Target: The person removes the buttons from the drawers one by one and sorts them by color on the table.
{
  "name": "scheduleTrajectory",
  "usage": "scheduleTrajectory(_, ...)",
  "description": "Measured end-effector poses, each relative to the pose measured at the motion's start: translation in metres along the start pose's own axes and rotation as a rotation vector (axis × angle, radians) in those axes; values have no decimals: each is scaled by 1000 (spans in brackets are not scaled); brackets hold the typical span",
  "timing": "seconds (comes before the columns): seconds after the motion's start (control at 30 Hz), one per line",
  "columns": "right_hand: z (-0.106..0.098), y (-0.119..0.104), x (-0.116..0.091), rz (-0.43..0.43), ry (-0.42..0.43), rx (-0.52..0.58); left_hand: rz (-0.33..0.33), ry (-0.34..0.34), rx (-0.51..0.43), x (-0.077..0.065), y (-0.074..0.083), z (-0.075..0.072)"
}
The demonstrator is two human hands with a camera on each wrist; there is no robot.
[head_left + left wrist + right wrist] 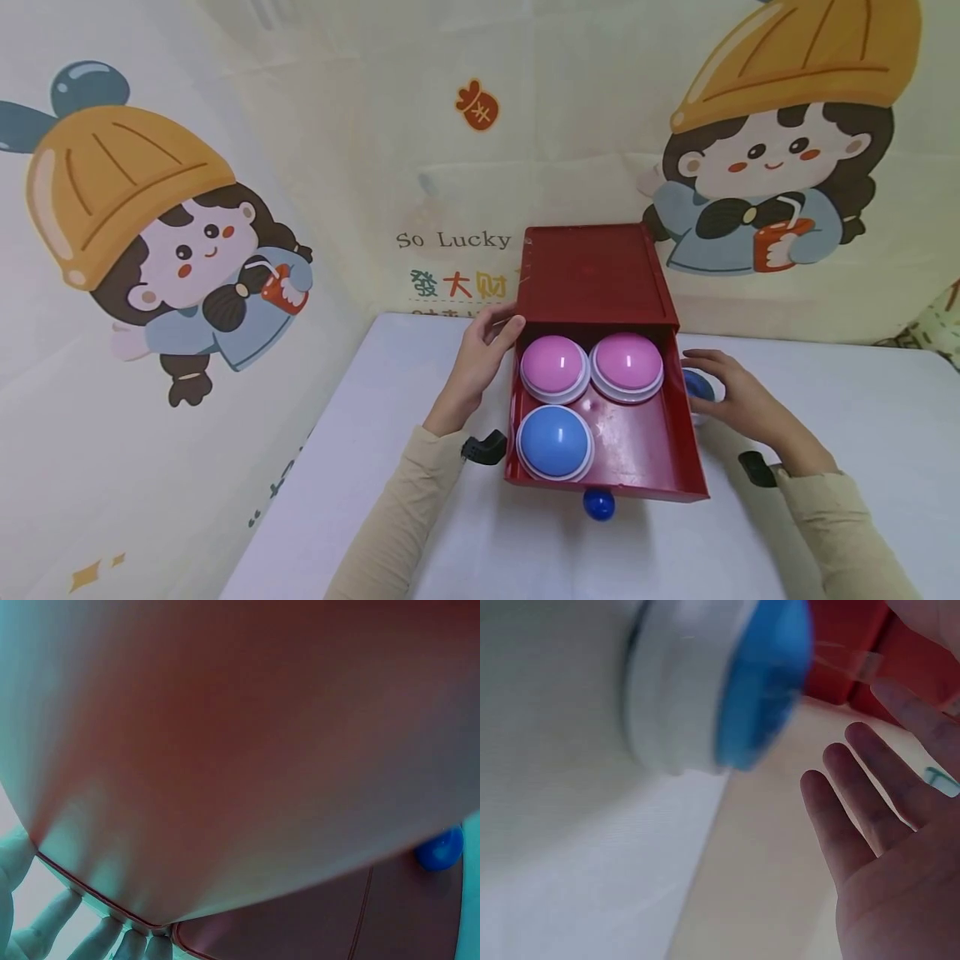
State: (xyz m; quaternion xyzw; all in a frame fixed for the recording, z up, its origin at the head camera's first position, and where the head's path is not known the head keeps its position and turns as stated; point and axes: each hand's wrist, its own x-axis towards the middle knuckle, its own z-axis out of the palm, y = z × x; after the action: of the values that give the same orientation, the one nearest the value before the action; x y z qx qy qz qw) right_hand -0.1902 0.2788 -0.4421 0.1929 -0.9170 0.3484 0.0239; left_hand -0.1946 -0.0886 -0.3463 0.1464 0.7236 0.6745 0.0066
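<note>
The red box [596, 275] over there has its drawer [637, 442] pulled out towards us, blue knob [599, 505] in front. Inside sit 3 domed buttons on white bases: 2 pink buttons [555, 365] side by side at the back, 1 blue button [555, 442] front left. The left hand [480, 358] touches the box's left side; the right hand [738, 400] is around another blue-domed button [699, 385], partly hidden, just right of the drawer.

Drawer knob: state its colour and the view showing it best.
The drawer knob is blue, best seen in the head view.
</note>
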Motion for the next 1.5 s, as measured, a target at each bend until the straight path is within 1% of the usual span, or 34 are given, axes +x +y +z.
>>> scheduleTrajectory(0.23, -6, -20, -1, -32, 16, -16, -2, 7, 0, 0, -3, -2)
scheduleTrajectory(0.47, -19, -43, -4, -61, 65, -45, 8, 17, -22, 9, -24, -5)
scheduleTrajectory(0.7, -27, -67, -4, -102, 112, -76, 27, 35, 8, 8, -27, -5)
scheduleTrajectory(0.9, -37, -86, -7, -160, 164, -114, 3, 19, -7, 7, -23, -5)
scheduleTrajectory(1.03, -44, -94, -8, -170, 185, -125, 4, 7, 0, 3, -10, -3)
scheduleTrajectory(1.13, -47, -98, -8, -175, 192, -133, 2, 11, 13, 0, -2, -1)
scheduleTrajectory(1.27, -52, -104, -9, -183, 210, -167, 6, 21, 17, 1, -1, 0)
scheduleTrajectory(1.4, -56, -110, -9, -181, 226, -191, 16, 18, 18, 2, -1, 1)
scheduleTrajectory(1.5, -58, -115, -8, -183, 227, -183, 19, 15, 22, 1, 0, 0)
